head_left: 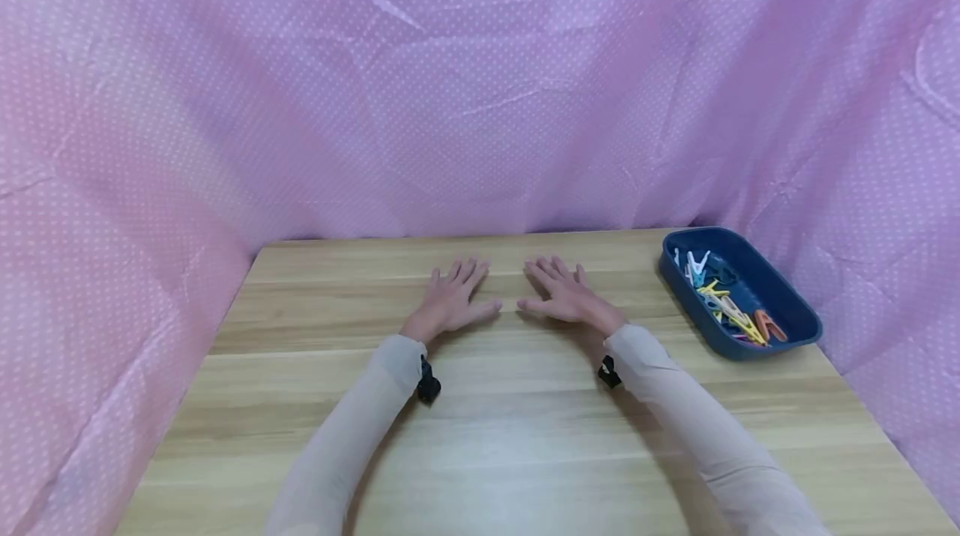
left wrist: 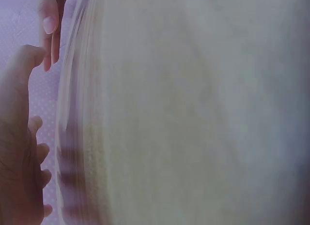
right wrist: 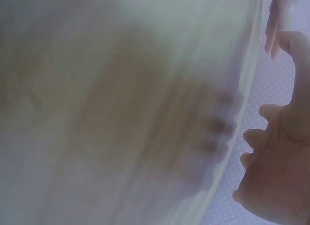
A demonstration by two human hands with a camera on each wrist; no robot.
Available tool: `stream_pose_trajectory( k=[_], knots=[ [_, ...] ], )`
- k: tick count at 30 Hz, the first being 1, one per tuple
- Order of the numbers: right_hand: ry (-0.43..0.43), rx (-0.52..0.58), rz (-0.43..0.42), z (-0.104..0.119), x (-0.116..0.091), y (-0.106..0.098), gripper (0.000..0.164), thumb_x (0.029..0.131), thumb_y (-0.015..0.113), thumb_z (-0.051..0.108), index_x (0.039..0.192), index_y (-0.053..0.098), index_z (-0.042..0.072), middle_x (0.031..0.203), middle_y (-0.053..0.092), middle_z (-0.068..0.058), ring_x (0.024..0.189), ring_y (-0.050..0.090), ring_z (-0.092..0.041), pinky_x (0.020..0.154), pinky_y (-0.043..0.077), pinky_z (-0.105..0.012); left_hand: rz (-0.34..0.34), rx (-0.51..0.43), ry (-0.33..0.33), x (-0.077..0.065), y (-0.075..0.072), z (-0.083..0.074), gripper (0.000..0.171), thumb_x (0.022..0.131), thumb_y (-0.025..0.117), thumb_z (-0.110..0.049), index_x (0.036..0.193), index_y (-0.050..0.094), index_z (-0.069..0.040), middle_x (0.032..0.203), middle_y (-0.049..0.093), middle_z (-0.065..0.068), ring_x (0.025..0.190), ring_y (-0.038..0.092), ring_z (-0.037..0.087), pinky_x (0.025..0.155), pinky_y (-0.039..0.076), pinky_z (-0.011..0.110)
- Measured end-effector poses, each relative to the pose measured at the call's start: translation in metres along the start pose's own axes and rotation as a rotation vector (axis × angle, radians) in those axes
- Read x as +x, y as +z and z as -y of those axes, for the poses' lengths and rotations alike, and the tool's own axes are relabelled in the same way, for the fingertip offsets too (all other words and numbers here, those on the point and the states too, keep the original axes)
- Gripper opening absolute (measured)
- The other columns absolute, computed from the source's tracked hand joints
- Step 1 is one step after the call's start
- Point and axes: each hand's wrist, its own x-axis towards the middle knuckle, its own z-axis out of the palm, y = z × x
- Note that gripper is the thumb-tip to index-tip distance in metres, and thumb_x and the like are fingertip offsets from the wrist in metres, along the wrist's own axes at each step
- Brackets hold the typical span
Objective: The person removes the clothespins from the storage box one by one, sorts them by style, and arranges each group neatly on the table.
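Both hands are spread palm down over the middle of the wooden table (head_left: 480, 436), fingers pointing toward its far edge. In the head view my left hand (head_left: 450, 303) has its thumb stretched out to the right. My right hand (head_left: 566, 296) mirrors it, thumb pointing left, with a small gap between the two thumbs. Neither hand holds anything. The left wrist view shows the left hand (left wrist: 19, 138) at the left side, fingertips apart from the tabletop. In the right wrist view, the right hand (right wrist: 281, 142) is likewise raised off the surface, its shadow on the wood.
A dark blue plastic basin (head_left: 780, 286) stands at the table's far right corner. Inside lie several clothespins (head_left: 731, 307) in white, yellow, orange and blue. A pink dotted curtain (head_left: 480, 102) hangs behind the table and along both sides.
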Motion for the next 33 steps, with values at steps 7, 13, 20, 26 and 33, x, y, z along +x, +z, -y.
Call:
stream_pose_trajectory(
  k=[7, 13, 20, 26, 33],
  knots=[
    [0.023, 0.029, 0.005, -0.004, -0.001, -0.008, 0.090, 0.096, 0.052, 0.064, 0.164, 0.017, 0.016, 0.170, 0.011, -0.019, 0.157, 0.003, -0.045, 0.119, -0.004, -0.071, -0.009, 0.007, 0.006, 0.005, 0.001, -0.005, 0.091, 0.095, 0.038, -0.076, 0.165, 0.016, -0.021, 0.172, 0.014, 0.011, 0.158, 0.011, 0.039, 0.122, 0.007, 0.068],
    [0.001, 0.038, 0.006, -0.008, -0.003, -0.028, 0.090, 0.094, 0.059, 0.058, 0.163, 0.023, 0.014, 0.169, 0.016, -0.021, 0.155, 0.010, -0.049, 0.117, 0.002, -0.075, -0.038, -0.117, -0.001, 0.015, 0.004, -0.021, 0.093, 0.094, 0.045, -0.073, 0.165, 0.012, -0.022, 0.171, 0.017, 0.012, 0.158, 0.014, 0.035, 0.122, 0.009, 0.067],
    [-0.070, 0.082, -0.010, -0.020, -0.016, -0.078, 0.084, 0.094, 0.069, 0.039, 0.160, 0.029, 0.007, 0.165, 0.028, -0.023, 0.153, 0.017, -0.051, 0.119, 0.010, -0.072, -0.123, -0.392, 0.031, 0.036, 0.015, -0.056, 0.102, 0.091, 0.066, -0.058, 0.164, 0.012, -0.013, 0.170, 0.021, 0.013, 0.157, 0.019, 0.031, 0.123, 0.015, 0.061],
    [-0.029, 0.148, -0.026, -0.056, -0.041, -0.126, 0.082, 0.096, 0.067, 0.033, 0.160, 0.026, 0.002, 0.164, 0.027, -0.027, 0.152, 0.021, -0.049, 0.121, 0.018, -0.065, -0.148, -0.609, 0.069, 0.053, 0.027, -0.099, 0.115, 0.086, 0.076, -0.052, 0.165, 0.000, -0.017, 0.172, 0.012, 0.012, 0.158, 0.016, 0.029, 0.125, 0.020, 0.049],
    [0.179, 0.176, -0.088, -0.123, -0.087, -0.164, 0.081, 0.100, 0.062, 0.036, 0.160, 0.020, 0.000, 0.160, 0.024, -0.037, 0.146, 0.024, -0.057, 0.116, 0.022, -0.069, -0.176, -0.730, 0.074, 0.063, 0.047, -0.145, 0.122, 0.082, 0.081, -0.051, 0.164, -0.007, -0.029, 0.173, 0.007, 0.004, 0.158, 0.015, 0.024, 0.125, 0.021, 0.045]
  ],
)
